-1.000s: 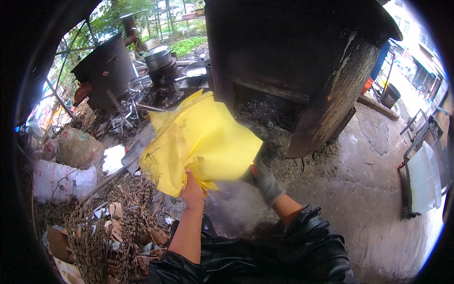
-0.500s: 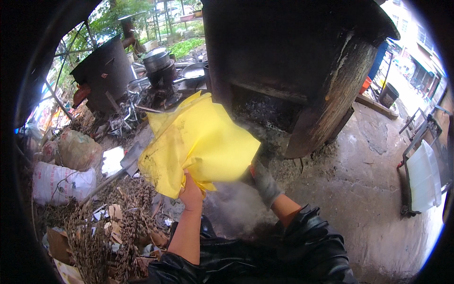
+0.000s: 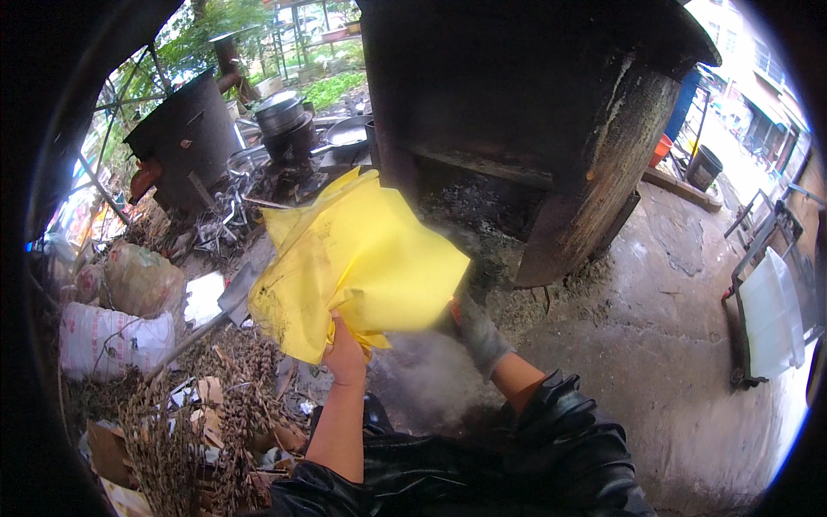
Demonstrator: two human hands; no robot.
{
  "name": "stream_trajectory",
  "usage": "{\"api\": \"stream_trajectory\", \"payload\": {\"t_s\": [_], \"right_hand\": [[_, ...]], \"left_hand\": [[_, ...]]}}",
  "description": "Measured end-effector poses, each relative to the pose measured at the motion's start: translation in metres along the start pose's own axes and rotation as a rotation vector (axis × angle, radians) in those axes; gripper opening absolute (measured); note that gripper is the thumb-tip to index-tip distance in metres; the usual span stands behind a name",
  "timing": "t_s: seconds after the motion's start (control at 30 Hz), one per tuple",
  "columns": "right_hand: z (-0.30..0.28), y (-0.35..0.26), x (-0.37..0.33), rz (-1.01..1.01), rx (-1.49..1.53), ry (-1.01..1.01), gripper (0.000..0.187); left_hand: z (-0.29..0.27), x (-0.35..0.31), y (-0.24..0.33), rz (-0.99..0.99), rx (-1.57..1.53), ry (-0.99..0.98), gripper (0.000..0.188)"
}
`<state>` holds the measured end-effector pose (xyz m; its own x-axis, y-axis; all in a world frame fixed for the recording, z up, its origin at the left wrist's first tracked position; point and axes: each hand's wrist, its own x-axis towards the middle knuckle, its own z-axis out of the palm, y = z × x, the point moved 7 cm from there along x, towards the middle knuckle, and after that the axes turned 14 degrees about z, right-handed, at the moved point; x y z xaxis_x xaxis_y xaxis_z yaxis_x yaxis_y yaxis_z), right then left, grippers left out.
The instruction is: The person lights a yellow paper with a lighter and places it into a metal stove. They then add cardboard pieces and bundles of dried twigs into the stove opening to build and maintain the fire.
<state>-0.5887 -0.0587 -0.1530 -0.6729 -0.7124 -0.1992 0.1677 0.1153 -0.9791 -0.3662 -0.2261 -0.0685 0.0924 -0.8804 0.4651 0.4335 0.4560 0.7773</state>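
My bare left hand point(image 3: 346, 355) is closed round the gathered lower edge of a large crumpled yellow sheet point(image 3: 379, 258), soiled with dark smudges on its left side. Its upper part spreads out in front of the dark stove-like metal body point(image 3: 517, 95). At the sheet's right corner is my right hand point(image 3: 479, 338), in a grey glove, with its fingers bent and partly hidden. A small orange-red spot point(image 3: 454, 302) shows by its fingertips; whether it is a glow or an object I cannot make out. Grey smoke or haze point(image 3: 431, 379) hangs below the sheet.
A low sooty opening point(image 3: 482, 202) gapes in the metal body. To the left lie dried stalks point(image 3: 185, 439), a white sack point(image 3: 116, 336) and a long-handled shovel point(image 3: 185, 346). Farther back are pots point(image 3: 282, 116). A cart with a pale plastic bin point(image 3: 773, 314) stands right.
Both hands and the sheet keep nearly the same pose. The orange-red spot by my right fingertips looks brighter and sits nearer the sheet's corner. The view has shifted slightly.
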Motion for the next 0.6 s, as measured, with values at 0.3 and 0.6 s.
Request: {"api": "stream_trajectory", "payload": {"t_s": [0.3,0.6], "right_hand": [[0.009,-0.007,-0.009,0.212,-0.027,-0.079,0.027],[0.005,-0.009,-0.008,-0.008,0.152,0.042,0.026]], "left_hand": [[0.004,-0.004,0.006,-0.131,-0.050,-0.002,0.034],[-0.007,-0.001,-0.012,-0.002,0.009,-0.039,0.036]]}}
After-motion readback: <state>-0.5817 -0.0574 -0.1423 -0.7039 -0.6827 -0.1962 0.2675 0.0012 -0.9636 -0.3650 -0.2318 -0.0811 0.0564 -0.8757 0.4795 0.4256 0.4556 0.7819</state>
